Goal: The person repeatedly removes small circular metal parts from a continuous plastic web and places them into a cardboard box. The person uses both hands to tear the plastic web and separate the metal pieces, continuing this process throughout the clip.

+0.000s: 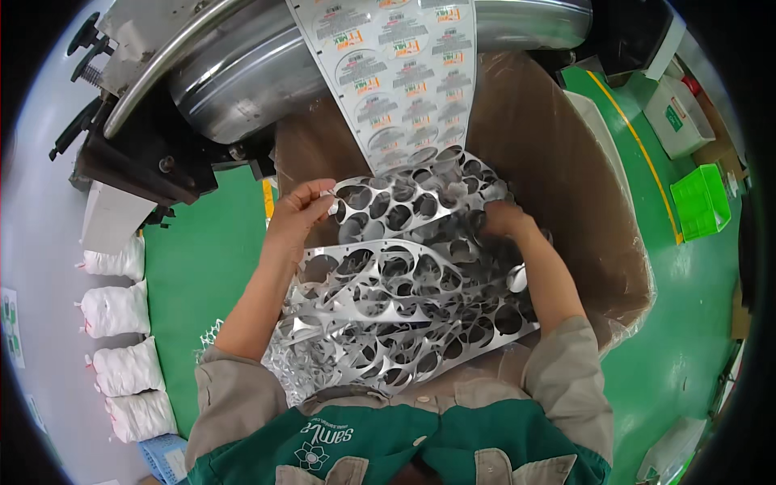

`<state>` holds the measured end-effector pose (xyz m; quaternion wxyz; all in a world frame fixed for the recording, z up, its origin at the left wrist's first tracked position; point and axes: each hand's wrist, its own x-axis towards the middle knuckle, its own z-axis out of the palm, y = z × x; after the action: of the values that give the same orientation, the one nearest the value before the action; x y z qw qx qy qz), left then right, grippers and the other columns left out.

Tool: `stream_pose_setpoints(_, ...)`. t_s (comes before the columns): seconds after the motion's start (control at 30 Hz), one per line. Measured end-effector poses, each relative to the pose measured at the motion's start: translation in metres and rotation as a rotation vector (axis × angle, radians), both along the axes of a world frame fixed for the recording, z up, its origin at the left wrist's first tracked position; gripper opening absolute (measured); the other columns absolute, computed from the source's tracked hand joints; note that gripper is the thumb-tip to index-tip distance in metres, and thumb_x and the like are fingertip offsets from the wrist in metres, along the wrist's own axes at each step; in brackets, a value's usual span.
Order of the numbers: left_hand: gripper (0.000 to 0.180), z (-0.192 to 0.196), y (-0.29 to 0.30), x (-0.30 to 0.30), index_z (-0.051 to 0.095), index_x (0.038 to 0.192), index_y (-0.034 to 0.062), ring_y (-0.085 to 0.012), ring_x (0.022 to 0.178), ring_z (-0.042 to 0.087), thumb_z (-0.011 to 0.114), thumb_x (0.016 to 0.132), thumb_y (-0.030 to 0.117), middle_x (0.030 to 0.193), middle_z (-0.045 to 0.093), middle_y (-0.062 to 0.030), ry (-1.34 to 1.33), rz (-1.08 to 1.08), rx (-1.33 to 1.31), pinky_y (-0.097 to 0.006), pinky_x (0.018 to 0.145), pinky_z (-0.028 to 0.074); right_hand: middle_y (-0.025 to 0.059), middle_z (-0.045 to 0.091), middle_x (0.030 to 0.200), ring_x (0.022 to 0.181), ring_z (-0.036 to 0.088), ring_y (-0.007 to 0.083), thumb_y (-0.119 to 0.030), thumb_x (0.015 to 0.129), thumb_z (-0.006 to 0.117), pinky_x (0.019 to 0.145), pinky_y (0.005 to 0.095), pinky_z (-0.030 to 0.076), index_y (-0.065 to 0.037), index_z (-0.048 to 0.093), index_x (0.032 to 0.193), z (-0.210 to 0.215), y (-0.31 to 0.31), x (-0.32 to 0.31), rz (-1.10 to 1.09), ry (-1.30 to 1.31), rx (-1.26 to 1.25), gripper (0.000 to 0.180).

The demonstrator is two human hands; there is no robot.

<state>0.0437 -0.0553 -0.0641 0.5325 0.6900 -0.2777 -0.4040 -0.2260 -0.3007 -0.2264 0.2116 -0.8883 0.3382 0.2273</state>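
Note:
A printed foil web with rows of round lid designs hangs down from a metal roller. Lower down it runs into a silvery foil sheet full of round holes. My left hand pinches the left edge of this punched sheet between thumb and fingers. On the sheet's right side my right hand is closed at the foil, its fingertips partly hidden in shadow and among the strips. Below both hands, folded punched foil scrap heaps up in front of my body.
A large brown box with a clear plastic liner surrounds the scrap. Steel rollers and machine parts cross the far side. White bundles line the left. At right, a green crate and a white bin stand on the green floor.

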Motion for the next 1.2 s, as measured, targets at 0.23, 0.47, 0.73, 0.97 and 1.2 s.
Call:
stream_pose_setpoints(0.23, 0.007, 0.033, 0.024, -0.016, 0.063, 0.082, 0.0079, -0.0115, 0.078, 0.052, 0.064, 0.076, 0.005, 0.08, 0.059, 0.0008, -0.754, -0.487, 0.039, -0.024, 0.063, 0.042, 0.0039, 0.058, 0.087, 0.078, 0.054, 0.0108, -0.032, 0.068, 0.07, 0.069, 0.0254, 0.044, -0.002, 0.056, 0.098, 0.17, -0.012, -0.028, -0.219, -0.775, 0.566, 0.044)
stream_pose_setpoints(0.47, 0.02, 0.101, 0.052, -0.086, 0.063, 0.08, 0.0102, -0.0228, 0.079, 0.051, 0.063, 0.064, 0.0, 0.08, 0.058, -0.0011, -0.892, -1.057, -0.313, -0.031, 0.066, 0.044, 0.0103, 0.06, 0.106, 0.097, 0.059, 0.0188, -0.038, 0.084, 0.058, 0.084, 0.031, 0.047, -0.003, 0.053, 0.114, 0.101, 0.036, 0.031, -0.538, -1.13, 1.585, 0.047)
stream_pose_setpoints(0.73, 0.014, 0.087, 0.043, -0.048, 0.067, 0.089, 0.0098, -0.0156, 0.079, 0.054, 0.063, 0.077, 0.004, 0.083, 0.059, -0.0008, -0.464, -0.856, -0.15, -0.029, 0.069, 0.043, 0.0178, 0.058, 0.106, 0.101, 0.055, 0.0325, -0.027, 0.073, 0.064, 0.083, 0.0388, 0.045, -0.007, 0.058, 0.105, 0.064, 0.043, 0.026, 0.111, -0.18, -0.073, 0.038)
stream_pose_setpoints(0.97, 0.024, 0.077, 0.032, -0.021, 0.059, 0.109, 0.0021, -0.0123, 0.092, 0.057, 0.057, 0.084, 0.004, 0.101, 0.061, -0.0057, 0.124, -0.082, -0.033, -0.028, 0.083, 0.045, 0.0096, 0.061, 0.101, 0.099, 0.057, 0.0198, -0.02, 0.077, 0.063, 0.081, 0.0328, 0.045, -0.004, 0.055, 0.11, 0.218, 0.028, -0.004, 0.007, -0.846, 0.362, 0.038)
stream_pose_setpoints(1.2, 0.037, 0.056, 0.013, -0.012, 0.047, 0.119, -0.0032, -0.0198, 0.1, 0.057, 0.056, 0.083, -0.002, 0.105, 0.056, -0.0104, 0.328, 0.251, -0.308, -0.032, 0.091, 0.046, 0.0115, 0.052, 0.12, 0.11, 0.05, 0.0284, -0.035, 0.088, 0.052, 0.096, 0.0462, 0.04, -0.005, 0.047, 0.12, 0.179, 0.015, -0.002, -0.143, -1.95, 1.583, 0.044)
